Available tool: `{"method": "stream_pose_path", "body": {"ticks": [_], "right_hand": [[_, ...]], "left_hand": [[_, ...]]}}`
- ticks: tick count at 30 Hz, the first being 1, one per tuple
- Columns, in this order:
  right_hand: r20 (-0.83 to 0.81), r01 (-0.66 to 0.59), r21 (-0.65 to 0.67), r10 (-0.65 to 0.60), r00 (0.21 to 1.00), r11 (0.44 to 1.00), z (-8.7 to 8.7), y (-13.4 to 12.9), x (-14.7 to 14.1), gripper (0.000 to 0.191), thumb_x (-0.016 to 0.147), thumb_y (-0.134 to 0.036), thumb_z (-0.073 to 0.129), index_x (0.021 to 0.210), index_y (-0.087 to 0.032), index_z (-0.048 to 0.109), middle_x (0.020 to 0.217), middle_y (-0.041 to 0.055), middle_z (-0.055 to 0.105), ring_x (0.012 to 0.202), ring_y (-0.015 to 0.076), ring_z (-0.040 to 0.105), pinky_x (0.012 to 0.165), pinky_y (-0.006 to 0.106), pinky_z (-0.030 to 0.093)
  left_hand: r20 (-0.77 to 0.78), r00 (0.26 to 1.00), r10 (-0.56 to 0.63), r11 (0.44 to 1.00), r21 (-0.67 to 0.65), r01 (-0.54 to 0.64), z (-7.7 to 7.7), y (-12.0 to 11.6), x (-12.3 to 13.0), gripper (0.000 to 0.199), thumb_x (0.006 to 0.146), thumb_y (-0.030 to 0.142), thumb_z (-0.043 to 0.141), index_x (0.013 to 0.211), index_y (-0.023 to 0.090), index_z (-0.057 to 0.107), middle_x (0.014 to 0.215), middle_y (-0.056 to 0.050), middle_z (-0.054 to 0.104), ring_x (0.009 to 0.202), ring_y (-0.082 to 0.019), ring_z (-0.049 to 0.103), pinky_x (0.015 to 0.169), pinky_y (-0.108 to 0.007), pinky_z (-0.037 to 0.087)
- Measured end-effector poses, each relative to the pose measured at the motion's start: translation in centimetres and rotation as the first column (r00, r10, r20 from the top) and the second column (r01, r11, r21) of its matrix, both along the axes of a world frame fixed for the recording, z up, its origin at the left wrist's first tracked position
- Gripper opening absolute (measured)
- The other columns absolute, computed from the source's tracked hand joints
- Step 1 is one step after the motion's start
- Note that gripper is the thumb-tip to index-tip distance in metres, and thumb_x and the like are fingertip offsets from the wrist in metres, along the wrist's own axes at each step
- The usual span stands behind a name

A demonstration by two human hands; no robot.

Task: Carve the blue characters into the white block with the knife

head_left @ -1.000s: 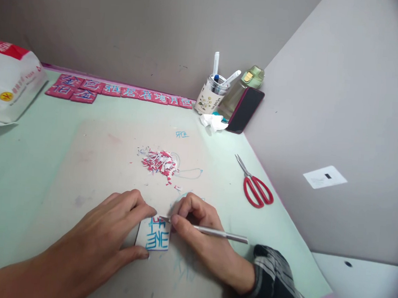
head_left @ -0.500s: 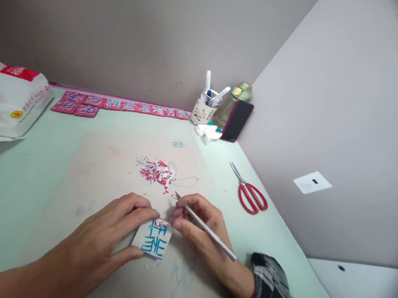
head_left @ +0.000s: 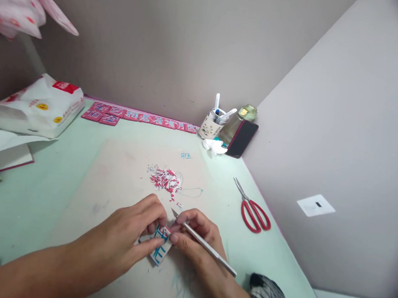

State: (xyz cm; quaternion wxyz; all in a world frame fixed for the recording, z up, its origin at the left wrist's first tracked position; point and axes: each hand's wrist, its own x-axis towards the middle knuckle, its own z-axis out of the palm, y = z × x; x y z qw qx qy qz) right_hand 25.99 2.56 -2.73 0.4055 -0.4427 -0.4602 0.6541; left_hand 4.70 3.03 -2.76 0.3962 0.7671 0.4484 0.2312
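A small white square piece (head_left: 159,256) bears blue character strokes and a few red marks near its top edge. My left hand (head_left: 140,229) pinches it between thumb and fingers, which cover its left part. My right hand (head_left: 197,238) holds a slim silver craft knife (head_left: 208,247), its blade pointing up and left, clear of the piece. The right thumb and fingertips are at the piece's right corner. Just beyond the hands lies a pile of red and white shavings (head_left: 166,180) on the beige board (head_left: 122,161).
Red-handled scissors (head_left: 252,213) lie at the right. Behind stand a jar of pens (head_left: 212,124), a green bottle (head_left: 248,112), a phone (head_left: 243,139) and crumpled tissue (head_left: 215,146). Pink character tiles (head_left: 146,118) line the back edge. A white bag (head_left: 40,109) sits at the left.
The view has shifted, showing more at the left. My left thumb has moved up onto the face of the piece, which has turned. The knife stays in my right hand.
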Motion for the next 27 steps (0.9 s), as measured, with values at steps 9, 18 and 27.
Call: {"method": "stream_pose_path", "body": {"ticks": [9, 18, 27], "right_hand": [[0.052, 0.013, 0.090, -0.018, 0.998, 0.996, -0.4, -0.3, 0.3, 0.024, 0.081, -0.034, 0.089, 0.090, -0.020, 0.071, 0.086, 0.0017, 0.073, 0.080, 0.0167, 0.063, 0.074, 0.027, 0.050], [0.082, 0.021, 0.067, -0.027, 0.996, 0.998, -0.2, -0.1, 0.1, 0.026, 0.077, -0.035, 0.091, 0.086, -0.020, 0.071, 0.081, 0.0014, 0.072, 0.076, 0.0159, 0.062, 0.071, 0.026, 0.050], [0.079, 0.012, 0.040, -0.015, 0.997, 0.999, -0.3, -0.2, 0.2, 0.029, 0.077, -0.038, 0.092, 0.086, -0.020, 0.071, 0.081, 0.0012, 0.072, 0.076, 0.0150, 0.062, 0.071, 0.025, 0.050]], "left_hand": [[0.077, 0.996, 0.045, 0.997, -0.070, -0.040, 0.2, 0.8, 0.9, 0.008, 0.094, 0.027, 0.052, 0.088, 0.024, 0.057, 0.089, 0.002, 0.057, 0.076, -0.015, 0.057, 0.070, -0.030, 0.045], [0.133, 0.990, 0.042, 0.992, -0.122, -0.026, 0.3, 1.2, 0.3, 0.012, 0.091, 0.030, 0.055, 0.086, 0.023, 0.062, 0.086, 0.001, 0.060, 0.077, -0.016, 0.059, 0.069, -0.030, 0.045], [0.159, 0.986, 0.053, 0.995, -0.097, -0.038, -0.2, 1.3, 0.4, 0.015, 0.091, 0.026, 0.052, 0.083, 0.022, 0.065, 0.085, 0.000, 0.062, 0.075, -0.016, 0.058, 0.068, -0.029, 0.044]]}}
